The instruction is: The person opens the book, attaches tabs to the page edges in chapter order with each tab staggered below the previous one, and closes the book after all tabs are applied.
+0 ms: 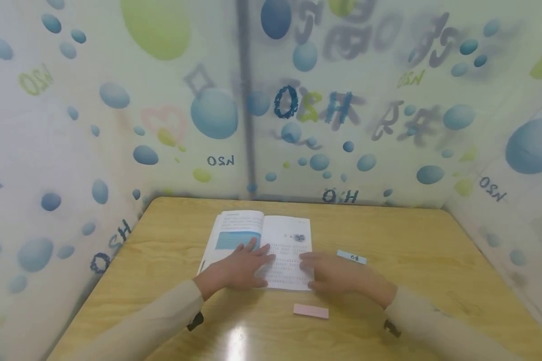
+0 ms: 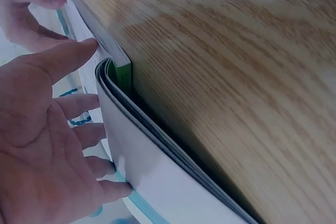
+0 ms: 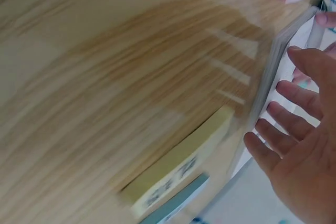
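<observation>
An open book [image 1: 286, 228] lies on the table, text on its right page and a blue panel on its left page. My left hand [image 1: 244, 263] rests across the inner part of the pages, fingers spread. In the left wrist view its fingers [image 2: 86, 135] lie along the curved pages, with the thumb near the book's lower edge. At the right page's outer edge, my right hand [image 1: 339, 273] has its fingertips over the margin. The right wrist view shows its fingers [image 3: 289, 121] extended and apart, touching the page side. Neither hand grips anything.
A pink block [image 1: 311, 311] lies in front of the book. Beyond my right hand is a blue strip [image 1: 345, 255] with writing. A yellow strip [image 3: 184, 156] with writing lies beside it in the right wrist view. Patterned walls [image 1: 298, 175] enclose the wooden table [image 1: 411, 235].
</observation>
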{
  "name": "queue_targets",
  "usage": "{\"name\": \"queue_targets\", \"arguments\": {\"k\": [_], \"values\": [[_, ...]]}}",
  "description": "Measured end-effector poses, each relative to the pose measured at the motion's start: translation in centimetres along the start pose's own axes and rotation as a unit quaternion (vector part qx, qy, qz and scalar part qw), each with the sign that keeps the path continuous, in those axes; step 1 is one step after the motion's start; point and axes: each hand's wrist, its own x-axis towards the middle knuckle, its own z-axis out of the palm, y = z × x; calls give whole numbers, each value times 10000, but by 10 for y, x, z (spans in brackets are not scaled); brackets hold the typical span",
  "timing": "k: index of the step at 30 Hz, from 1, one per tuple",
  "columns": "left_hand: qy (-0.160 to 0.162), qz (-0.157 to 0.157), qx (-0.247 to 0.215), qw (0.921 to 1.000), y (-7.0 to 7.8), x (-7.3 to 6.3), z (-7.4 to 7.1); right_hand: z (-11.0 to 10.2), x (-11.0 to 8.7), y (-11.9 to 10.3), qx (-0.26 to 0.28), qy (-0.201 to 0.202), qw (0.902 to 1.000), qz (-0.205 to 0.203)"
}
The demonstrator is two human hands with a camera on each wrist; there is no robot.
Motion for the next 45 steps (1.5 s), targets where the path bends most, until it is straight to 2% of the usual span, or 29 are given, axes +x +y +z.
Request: {"name": "queue_targets", "arguments": {"k": [5,10,15,20,23,34,39,45], "values": [[-30,-68,17,10000,5,4,2,-9,-16,25,15,629,9980,16],[-15,-163,45,9999,8,5,3,-26,-37,51,-60,1224,9909,551],[53,-209,21,9998,8,4,5,-34,-57,66,-44,1022,9907,894],[107,-219,-81,9997,7,3,5,-30,-66,71,30,749,9910,1107],[131,-198,-122,9996,7,2,5,-26,-67,74,117,723,9894,1251],[183,-130,-72,9997,6,6,5,-21,-64,82,131,831,9882,1283],[604,112,-323,9976,11,19,-2,-30,-56,75,-99,1091,9895,940],[1037,199,-838,9909,26,40,-9,-40,-35,46,-374,1350,9878,677]]}}
